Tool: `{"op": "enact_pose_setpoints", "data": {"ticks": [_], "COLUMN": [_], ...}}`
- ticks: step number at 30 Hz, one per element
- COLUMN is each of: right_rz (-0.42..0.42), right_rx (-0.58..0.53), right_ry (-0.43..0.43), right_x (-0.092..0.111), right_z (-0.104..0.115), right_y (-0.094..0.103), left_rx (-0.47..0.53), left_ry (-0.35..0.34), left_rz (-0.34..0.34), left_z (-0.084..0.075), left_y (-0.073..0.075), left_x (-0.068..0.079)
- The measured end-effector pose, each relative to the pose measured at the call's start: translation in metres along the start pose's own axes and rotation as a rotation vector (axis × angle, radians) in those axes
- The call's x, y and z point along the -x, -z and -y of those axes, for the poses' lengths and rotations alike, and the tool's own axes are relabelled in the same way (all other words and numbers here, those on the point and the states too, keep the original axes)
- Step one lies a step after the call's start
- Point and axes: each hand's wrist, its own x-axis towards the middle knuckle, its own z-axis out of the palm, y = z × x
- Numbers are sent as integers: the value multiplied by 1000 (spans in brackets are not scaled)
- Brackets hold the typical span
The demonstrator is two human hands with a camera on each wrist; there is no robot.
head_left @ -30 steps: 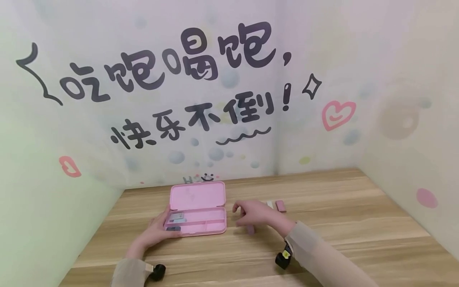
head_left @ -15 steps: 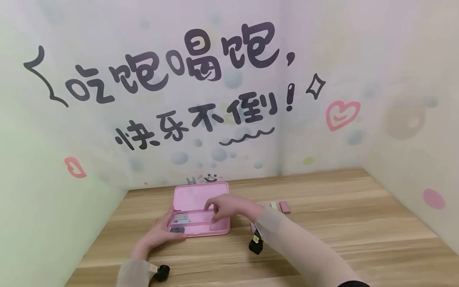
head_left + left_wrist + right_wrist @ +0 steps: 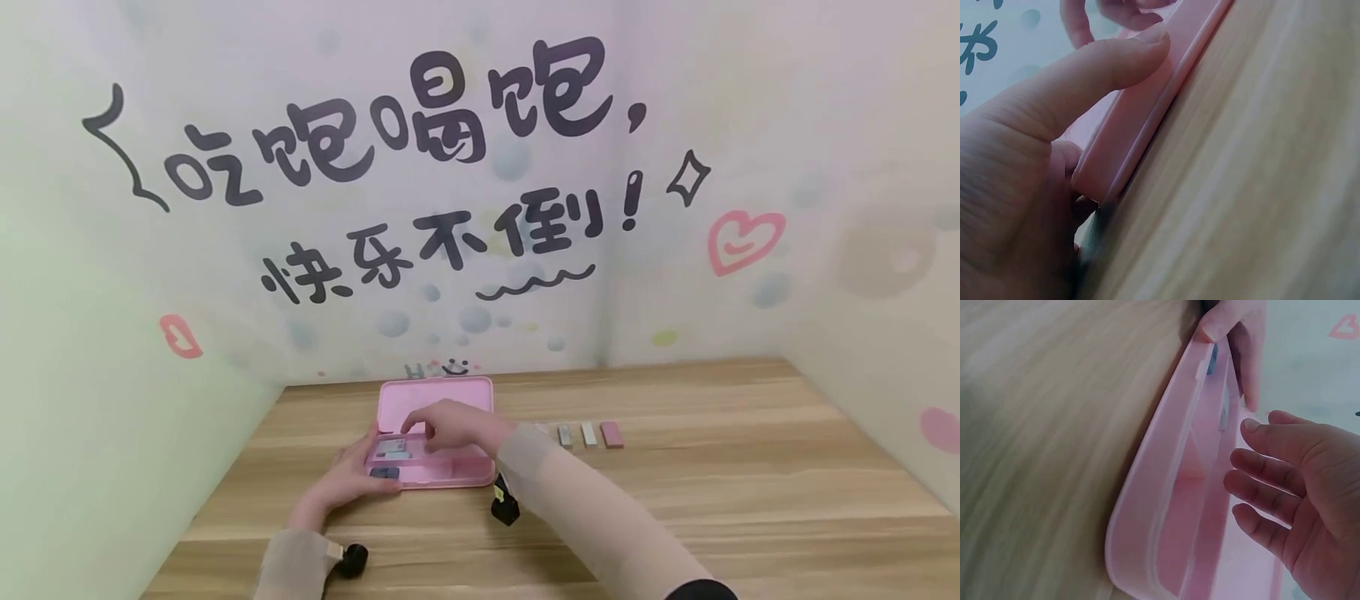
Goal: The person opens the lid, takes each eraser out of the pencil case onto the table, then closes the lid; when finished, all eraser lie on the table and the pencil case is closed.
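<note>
A pink pencil case (image 3: pixel 450 482) lies on the table with its lid (image 3: pixel 472 392) raised at the back. My left hand (image 3: pixel 345 475) grips its left end, the thumb along the front wall and the other fingers round the far side. Over the case hovers my right hand (image 3: pixel 453 425), fingers loosely bent, thumb and index finger apart, with nothing visible between them. Inside, at the left end, lie a pale grey block (image 3: pixel 390 447) in the back compartment and a dark grey block (image 3: pixel 385 473) in the front one. The right wrist view shows a low divider in the case (image 3: pixel 1175 506).
To the right of the case, small eraser-like blocks lie in a row: a pink one (image 3: pixel 612 434), a white one (image 3: pixel 588 433), a grey-and-white one (image 3: pixel 565 435) and a pale one partly behind the right sleeve. A printed wall stands behind the wooden table (image 3: pixel 712 500).
From beside the case, my right hand has moved left over it, towards the blocks at its left end. My left hand keeps its grip. The head view has shifted slightly.
</note>
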Motion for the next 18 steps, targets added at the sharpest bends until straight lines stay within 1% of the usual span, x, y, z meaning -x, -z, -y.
{"op": "enact_pose_setpoints", "data": {"ticks": [8,11,15,18], "right_rz": [14,18,29,44], "right_rx": [31,32,28,25], "right_ry": [-42,-47,-34,-17], "right_x": [-13,-17,-23,-27], "right_z": [5,5,6,7], "right_y": [-8,-11,-14,-15], "left_rx": [10,6,-4,-5], "left_ry": [-9,-25,-46,-36], "left_rz": [-12,-15,-16,-17], "left_z": [-2,-2,0,1], "left_y": [-3,-3,-2,-1], "left_x": [-1,-1,-1,0]}}
